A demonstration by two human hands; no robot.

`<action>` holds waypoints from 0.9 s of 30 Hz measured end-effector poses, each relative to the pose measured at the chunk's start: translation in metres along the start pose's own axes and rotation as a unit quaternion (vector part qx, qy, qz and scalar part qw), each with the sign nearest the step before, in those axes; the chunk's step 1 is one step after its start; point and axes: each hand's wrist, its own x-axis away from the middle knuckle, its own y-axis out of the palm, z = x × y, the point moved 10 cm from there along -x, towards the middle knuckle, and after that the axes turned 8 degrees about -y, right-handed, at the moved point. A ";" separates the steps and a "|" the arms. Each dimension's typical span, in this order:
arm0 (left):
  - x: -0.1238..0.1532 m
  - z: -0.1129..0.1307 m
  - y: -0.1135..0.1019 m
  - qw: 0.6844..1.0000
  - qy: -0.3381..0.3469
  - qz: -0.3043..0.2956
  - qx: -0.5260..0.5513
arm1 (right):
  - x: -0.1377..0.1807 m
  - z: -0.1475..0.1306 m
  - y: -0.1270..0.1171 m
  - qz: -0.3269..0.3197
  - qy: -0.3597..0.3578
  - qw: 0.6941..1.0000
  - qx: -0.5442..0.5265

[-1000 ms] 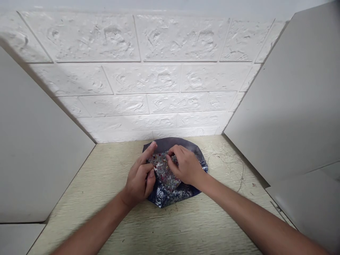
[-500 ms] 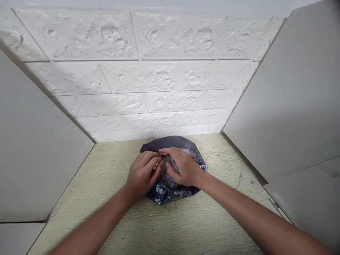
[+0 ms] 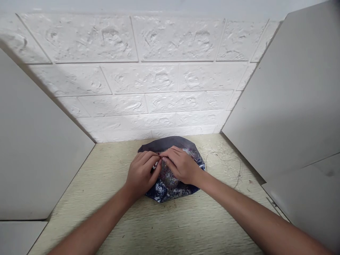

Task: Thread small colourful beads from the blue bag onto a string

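Right hand (image 3: 185, 168) beside left hand (image 3: 142, 173), both over beads (image 3: 170, 180) in dark bag (image 3: 172, 141).

Wht brick wall (image 3: 164, 78), gry panels (image 3: 287, 95)

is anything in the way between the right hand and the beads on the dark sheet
Nothing visible is: the right hand is over the beads, close against the left hand. The dark sheet lies beneath, and the loose threads are off to the right on the tabletop.
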 end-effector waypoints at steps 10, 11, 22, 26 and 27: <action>0.000 0.001 0.012 0.997 -0.002 -0.065 -0.033 | 0.001 0.005 0.008 -0.045 0.025 0.999 0.014; 0.000 0.001 0.012 0.997 -0.005 -0.066 -0.034 | 0.001 0.006 0.008 -0.046 0.027 0.998 0.016; 0.001 -0.008 0.026 0.985 -0.054 -0.136 -0.088 | 0.005 0.018 0.012 -0.058 0.057 0.995 0.064; 0.002 -0.007 0.033 0.979 -0.051 -0.171 -0.103 | 0.008 0.023 0.007 -0.024 0.065 0.993 0.097; 0.002 -0.008 0.034 0.978 -0.050 -0.174 -0.103 | 0.009 0.024 0.007 -0.018 0.068 0.992 0.104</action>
